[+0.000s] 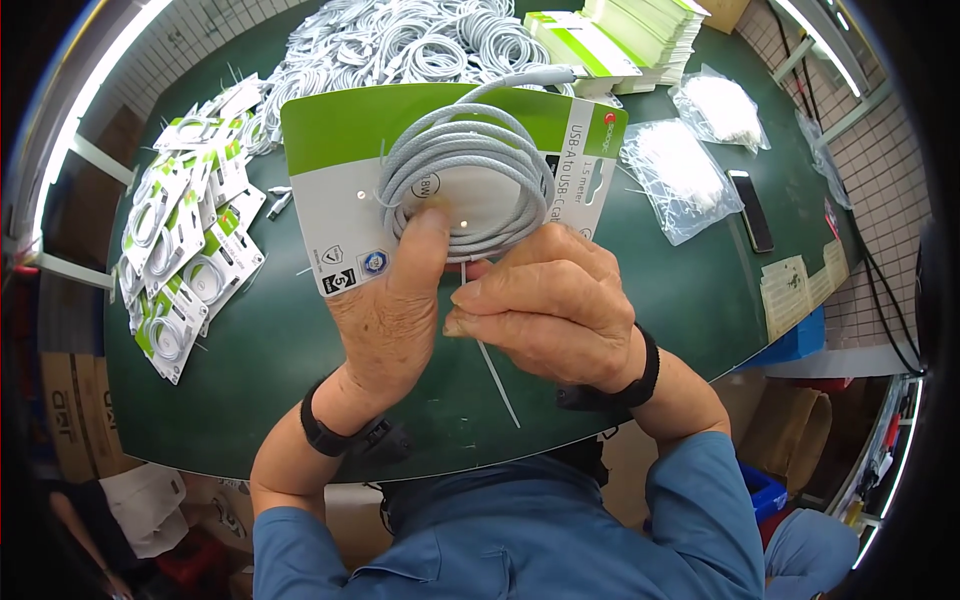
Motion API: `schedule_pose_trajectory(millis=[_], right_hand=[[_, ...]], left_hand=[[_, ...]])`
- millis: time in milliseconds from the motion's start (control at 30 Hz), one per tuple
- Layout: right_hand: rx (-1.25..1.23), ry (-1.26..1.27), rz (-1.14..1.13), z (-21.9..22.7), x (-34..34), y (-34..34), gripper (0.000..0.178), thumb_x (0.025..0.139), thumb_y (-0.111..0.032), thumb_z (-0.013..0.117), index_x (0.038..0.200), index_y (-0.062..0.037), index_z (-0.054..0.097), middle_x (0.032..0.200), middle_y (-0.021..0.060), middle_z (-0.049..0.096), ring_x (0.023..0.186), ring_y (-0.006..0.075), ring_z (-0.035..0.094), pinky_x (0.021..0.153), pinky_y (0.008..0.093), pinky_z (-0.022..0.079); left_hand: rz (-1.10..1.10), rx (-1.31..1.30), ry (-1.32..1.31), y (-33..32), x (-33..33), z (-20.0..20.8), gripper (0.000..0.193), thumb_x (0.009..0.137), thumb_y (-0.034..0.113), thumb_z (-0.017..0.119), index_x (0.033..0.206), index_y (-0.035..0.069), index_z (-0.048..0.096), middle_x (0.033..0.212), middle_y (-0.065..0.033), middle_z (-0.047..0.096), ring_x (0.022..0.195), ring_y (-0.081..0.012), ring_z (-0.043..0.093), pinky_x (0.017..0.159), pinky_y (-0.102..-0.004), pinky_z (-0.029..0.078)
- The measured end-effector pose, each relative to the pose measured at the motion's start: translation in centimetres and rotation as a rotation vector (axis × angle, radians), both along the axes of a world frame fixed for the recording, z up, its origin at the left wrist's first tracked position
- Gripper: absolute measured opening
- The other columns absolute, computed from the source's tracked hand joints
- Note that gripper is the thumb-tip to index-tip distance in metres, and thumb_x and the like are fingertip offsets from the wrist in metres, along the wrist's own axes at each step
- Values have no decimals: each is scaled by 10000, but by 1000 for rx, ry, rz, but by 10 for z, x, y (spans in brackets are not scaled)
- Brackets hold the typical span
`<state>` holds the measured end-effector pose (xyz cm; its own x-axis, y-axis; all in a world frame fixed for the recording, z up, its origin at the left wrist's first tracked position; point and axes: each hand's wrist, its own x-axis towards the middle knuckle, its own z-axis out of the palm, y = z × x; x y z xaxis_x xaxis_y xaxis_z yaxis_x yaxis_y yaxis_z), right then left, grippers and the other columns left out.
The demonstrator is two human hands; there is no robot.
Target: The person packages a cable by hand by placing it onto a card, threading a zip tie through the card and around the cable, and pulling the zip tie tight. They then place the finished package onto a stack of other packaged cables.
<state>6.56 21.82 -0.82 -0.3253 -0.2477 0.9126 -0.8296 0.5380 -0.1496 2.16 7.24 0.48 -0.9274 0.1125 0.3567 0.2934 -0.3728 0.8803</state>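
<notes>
A coiled light-grey braided cable [465,150] lies against a green and white backing card [335,190], held up above the table. My left hand [390,290] grips the card and coil at the lower edge, its thumb pressed on the front and its other fingers hidden behind. Close beside it, my right hand [560,305] pinches a thin white cable tie [498,385] just under the coil. The tie's tail hangs down toward me. One cable plug [545,76] sticks out past the card's upper edge.
Finished-looking cards with cables [190,230] are piled at left. Loose coiled cables [400,45] heap at the back, beside stacked blank cards [640,40]. Bags of white ties [685,180], a phone [750,210] and a paper sheet [788,298] lie on the right. Another person [110,530] is at lower left.
</notes>
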Motion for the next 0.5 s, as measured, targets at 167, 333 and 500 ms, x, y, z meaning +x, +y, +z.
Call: schedule_pose_trajectory(millis=[167, 333, 500], right_hand=[[-18, -14, 5, 0, 0, -1, 231, 678, 36, 835, 867, -77, 767, 956, 31, 713, 695, 168, 621, 584, 297, 521], [-14, -21, 3, 0, 0, 0, 229, 674, 19, 845, 866, -80, 770, 962, 29, 715, 691, 166, 613, 587, 295, 520], [-63, -51, 12, -1, -1, 1, 245, 686, 25, 847, 887, -59, 735, 949, 63, 726, 687, 184, 652, 581, 302, 531]], left_hand=[[-2, -35, 3, -1, 0, 1, 282, 910, 67, 650, 1168, -26, 588, 1063, -77, 654, 900, -140, 635, 756, -279, 551], [25, 25, 25, 0, -5, -8, 283, 910, 70, 665, 1168, -20, 590, 1076, -71, 649, 903, -127, 624, 740, -275, 548], [-31, 74, -81, 2, -1, -7, 299, 905, 73, 678, 1171, -28, 585, 1074, -57, 643, 889, -115, 616, 709, -264, 547]])
